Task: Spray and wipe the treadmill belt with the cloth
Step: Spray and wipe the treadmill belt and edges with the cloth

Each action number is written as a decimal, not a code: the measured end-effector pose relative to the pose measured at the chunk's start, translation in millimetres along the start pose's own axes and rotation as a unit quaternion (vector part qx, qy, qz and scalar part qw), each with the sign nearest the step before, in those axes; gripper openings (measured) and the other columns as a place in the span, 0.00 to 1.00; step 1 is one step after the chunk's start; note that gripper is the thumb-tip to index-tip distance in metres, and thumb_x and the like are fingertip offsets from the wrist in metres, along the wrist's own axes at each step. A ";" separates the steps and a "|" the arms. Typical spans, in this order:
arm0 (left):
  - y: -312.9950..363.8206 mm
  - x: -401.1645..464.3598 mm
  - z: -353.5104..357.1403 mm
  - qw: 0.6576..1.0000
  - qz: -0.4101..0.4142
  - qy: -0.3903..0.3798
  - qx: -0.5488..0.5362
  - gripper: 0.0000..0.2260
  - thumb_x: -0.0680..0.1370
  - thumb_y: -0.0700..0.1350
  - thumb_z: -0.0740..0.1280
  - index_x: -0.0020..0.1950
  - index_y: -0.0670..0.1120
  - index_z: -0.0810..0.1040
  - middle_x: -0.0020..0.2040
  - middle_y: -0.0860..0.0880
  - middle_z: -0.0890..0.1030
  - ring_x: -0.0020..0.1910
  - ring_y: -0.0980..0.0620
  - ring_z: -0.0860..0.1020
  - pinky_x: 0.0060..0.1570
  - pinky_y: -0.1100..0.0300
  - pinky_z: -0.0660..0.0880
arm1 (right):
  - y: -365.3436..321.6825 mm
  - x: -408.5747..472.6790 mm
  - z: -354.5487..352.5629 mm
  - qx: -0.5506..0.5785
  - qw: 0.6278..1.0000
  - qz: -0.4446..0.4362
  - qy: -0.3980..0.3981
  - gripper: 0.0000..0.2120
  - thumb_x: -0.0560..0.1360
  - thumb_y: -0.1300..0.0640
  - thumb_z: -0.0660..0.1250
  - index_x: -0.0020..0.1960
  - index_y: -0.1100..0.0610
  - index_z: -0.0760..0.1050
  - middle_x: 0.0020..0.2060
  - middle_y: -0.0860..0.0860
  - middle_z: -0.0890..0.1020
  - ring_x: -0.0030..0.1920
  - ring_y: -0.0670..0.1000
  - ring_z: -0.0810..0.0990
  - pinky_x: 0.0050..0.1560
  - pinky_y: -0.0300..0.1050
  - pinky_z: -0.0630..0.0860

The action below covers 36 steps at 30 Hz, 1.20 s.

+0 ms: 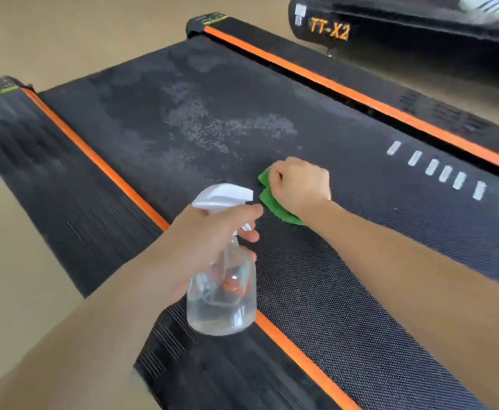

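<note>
Belt: the treadmill belt (316, 291) runs from the upper left of the frame to the lower right, black and textured, between two orange side strips (346, 90); a row of pale dashes (446, 174) is printed on it at the right of the frame
Spray: a pale, speckled wet patch (212, 125) spreads over the belt in the upper middle of the frame, above the hands; judged from that, at least part of the spraying is done
Cloth: the green cloth (272, 199) lies bunched on the belt at the centre of the frame, just below the wet patch and apart from it
Right hand: the right hand (301, 182) presses down on the cloth with fingers curled over it, gripping the bunch; only the cloth's left edge shows from under the hand
Left hand: the left hand (210, 241) holds the clear spray bottle (223, 291) by its neck, fingers wrapped round it under the white trigger head (223, 196); the bottle hangs above the near orange strip in the lower middle of the frame, nozzle pointing right toward the cloth; a little liquid sits in its base
Progress: wiping looks only begun; the wet patch appears unwiped; the lower right stretch of belt looks dry, so it may need both spray and cloth
Surroundings: a second black machine marked TT-X2 (329, 29) stands at the upper right; beige floor (65, 31) around
</note>
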State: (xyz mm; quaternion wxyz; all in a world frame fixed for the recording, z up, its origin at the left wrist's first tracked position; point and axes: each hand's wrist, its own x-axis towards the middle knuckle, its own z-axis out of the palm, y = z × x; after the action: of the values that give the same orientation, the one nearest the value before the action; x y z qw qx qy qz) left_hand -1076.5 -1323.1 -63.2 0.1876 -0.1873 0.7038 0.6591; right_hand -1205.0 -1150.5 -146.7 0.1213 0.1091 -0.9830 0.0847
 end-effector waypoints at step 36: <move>-14.5 19.4 -13.3 0.998 -0.011 -0.063 -0.010 0.12 0.72 0.52 0.80 0.46 0.45 0.84 0.39 0.46 0.90 0.28 0.45 0.85 0.42 0.47 0.83 | 14.6 -2.5 3.8 -0.025 0.991 0.127 0.022 0.14 0.79 0.51 0.55 0.36 0.52 0.68 0.36 0.47 0.73 0.37 0.59 0.77 0.37 0.46 0.65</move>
State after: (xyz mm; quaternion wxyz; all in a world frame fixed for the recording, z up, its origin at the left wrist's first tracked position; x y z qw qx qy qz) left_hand -1086.0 -1337.5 -84.8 0.2369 -0.1557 0.6816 0.6746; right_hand -1206.9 -1136.7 -153.0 0.1337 -0.0216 -0.9878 0.0768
